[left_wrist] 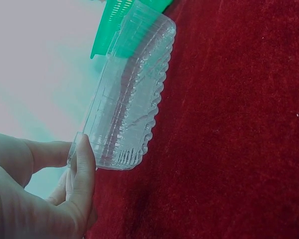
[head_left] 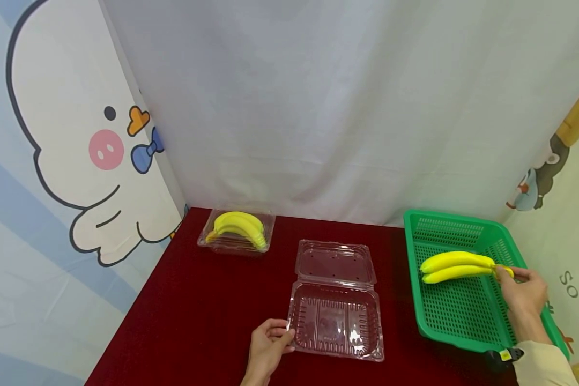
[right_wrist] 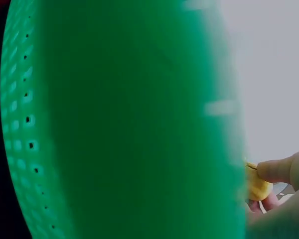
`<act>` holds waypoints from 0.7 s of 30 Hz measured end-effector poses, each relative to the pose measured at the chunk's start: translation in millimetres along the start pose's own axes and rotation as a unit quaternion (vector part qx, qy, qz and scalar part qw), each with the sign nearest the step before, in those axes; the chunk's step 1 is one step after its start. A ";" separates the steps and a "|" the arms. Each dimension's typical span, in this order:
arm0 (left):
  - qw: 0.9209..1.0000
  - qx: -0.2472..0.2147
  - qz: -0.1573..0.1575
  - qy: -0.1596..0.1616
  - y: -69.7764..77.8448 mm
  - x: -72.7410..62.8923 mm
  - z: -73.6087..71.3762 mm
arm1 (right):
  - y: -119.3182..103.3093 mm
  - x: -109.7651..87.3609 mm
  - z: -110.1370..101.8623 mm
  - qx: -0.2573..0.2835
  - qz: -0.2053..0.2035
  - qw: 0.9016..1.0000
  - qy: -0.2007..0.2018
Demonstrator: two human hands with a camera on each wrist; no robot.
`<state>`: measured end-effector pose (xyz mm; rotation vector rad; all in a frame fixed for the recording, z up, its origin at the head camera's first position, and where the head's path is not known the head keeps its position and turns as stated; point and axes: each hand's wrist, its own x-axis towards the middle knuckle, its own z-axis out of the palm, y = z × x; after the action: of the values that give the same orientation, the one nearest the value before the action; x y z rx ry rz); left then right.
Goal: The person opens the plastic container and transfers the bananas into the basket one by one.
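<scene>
Bananas (head_left: pixel 455 259), two side by side, are inside the green basket (head_left: pixel 416 279); we see that the fingers of the right hand (head_left: pixel 525 292) are clamped on their stem end (right_wrist: pixel 257 186), but whether the fruit touches the basket floor we cannot tell; for this hold, in our judgement, the stem is a good place, because one pinch governs both bananas; we should press firmly but without twisting, hold the pair level, and give the tips some room from the basket wall. Toward the middle, the clear container (head_left: pixel 323 324) lies unfolded, its lid (head_left: pixel 335 262) at the far side and its tray part nearer to the person; the fingers of the left hand (head_left: pixel 266 346) pinch the left edge of the tray part; here, we think, a light grip is enough; thin plastic may bend or slide if we pull it, so this hand should only steady. Farther left, near the back edge, a closed container (head_left: pixel 270 236) holds other bananas (head_left: pixel 238 221); all these stand on the dark red tabletop (head_left: pixel 231 300), and behind it hangs a pale curtain (head_left: pixel 294 107).
</scene>
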<state>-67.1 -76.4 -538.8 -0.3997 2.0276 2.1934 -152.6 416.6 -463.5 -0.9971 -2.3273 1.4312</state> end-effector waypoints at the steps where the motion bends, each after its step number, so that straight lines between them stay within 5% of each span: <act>1: 1.000 -0.001 0.001 0.001 0.2 -0.2 0.2 | 1.1 0.7 -0.3 0.000 -0.001 1.000 -0.007; 11: 1.000 -0.008 0.004 0.001 -0.1 -0.7 -0.2 | 12.3 5.8 -0.1 -0.012 -0.027 0.996 -0.079; 21: 1.000 -0.006 0.003 -0.004 -2.8 0.9 -1.0 | 18.8 4.0 -5.6 -0.123 -0.048 0.985 -0.106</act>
<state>-67.1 -77.2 -541.8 -0.3867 2.0161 2.2070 -144.6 428.6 -477.4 -0.8090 -2.7199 1.2923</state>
